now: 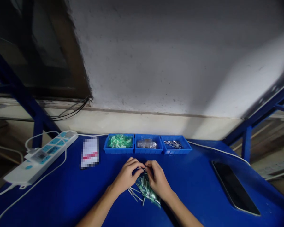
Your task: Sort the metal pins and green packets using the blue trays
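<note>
A pale wall (156, 63) rises behind the blue counter (184, 176). At the counter's left side lies a white power strip (35, 171), with a loose cable looping beside it. Both hands work at the near middle: the fingers of the left hand (130, 173) and of the right hand (158, 179) are pinched together, tips almost meeting.

Flat at the right lies a dark phone-like slab (235, 187). Along the far edge stand three blue bins: the left bin (119, 151) holds green pieces, the middle bin (148, 151) clear, brownish ones, and the right bin (177, 152) slim metal rods. A blurred-out white packet (90, 149) lies left of them.

Beneath the hands is a clear, green-tinted bag (151, 192), apparently with pieces inside, and just left of it a scatter of pale rods (133, 194). Smallest is the bit between the fingertips (144, 169), too tiny to identify.

The grip looks like the weak point: so small a bit could slip if the pinch is off-centre, and drop among the look-alike rods or onto the crinkled bag. The right wrist, close over the bag, could drag it and push the loose rods about.
</note>
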`<action>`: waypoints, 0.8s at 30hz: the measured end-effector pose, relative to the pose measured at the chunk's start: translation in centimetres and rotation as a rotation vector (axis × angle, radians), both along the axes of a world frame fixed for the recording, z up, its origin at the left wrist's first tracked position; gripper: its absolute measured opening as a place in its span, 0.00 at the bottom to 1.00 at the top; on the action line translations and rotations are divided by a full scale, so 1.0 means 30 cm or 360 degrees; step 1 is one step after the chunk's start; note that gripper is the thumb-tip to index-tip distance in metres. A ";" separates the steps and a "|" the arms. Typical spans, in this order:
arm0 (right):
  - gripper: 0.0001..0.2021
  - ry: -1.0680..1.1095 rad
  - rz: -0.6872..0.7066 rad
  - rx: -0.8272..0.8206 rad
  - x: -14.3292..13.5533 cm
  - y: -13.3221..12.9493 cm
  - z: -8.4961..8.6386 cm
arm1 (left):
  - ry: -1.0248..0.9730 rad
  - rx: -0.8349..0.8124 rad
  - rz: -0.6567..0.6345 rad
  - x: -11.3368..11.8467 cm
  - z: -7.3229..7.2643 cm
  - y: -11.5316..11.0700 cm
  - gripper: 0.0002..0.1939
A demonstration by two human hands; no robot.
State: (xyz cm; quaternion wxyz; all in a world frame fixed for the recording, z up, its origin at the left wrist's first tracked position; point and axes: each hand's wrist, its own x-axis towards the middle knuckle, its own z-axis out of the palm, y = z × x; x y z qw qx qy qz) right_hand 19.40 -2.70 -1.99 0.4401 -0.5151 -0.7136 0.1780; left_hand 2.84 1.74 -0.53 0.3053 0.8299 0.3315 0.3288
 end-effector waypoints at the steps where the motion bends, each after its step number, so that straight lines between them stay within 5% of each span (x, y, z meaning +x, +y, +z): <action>1: 0.05 0.0016 0.0006 -0.0005 -0.004 -0.003 0.002 | -0.0035 -0.0028 0.0013 0.001 0.000 -0.001 0.06; 11: 0.04 -0.0026 -0.0006 -0.0022 -0.009 -0.016 0.009 | -0.0189 -0.0273 0.0124 0.007 -0.044 0.014 0.08; 24: 0.06 -0.0341 -0.0076 0.0055 -0.017 -0.019 0.013 | -0.0256 -0.0482 0.0139 0.009 -0.035 0.006 0.09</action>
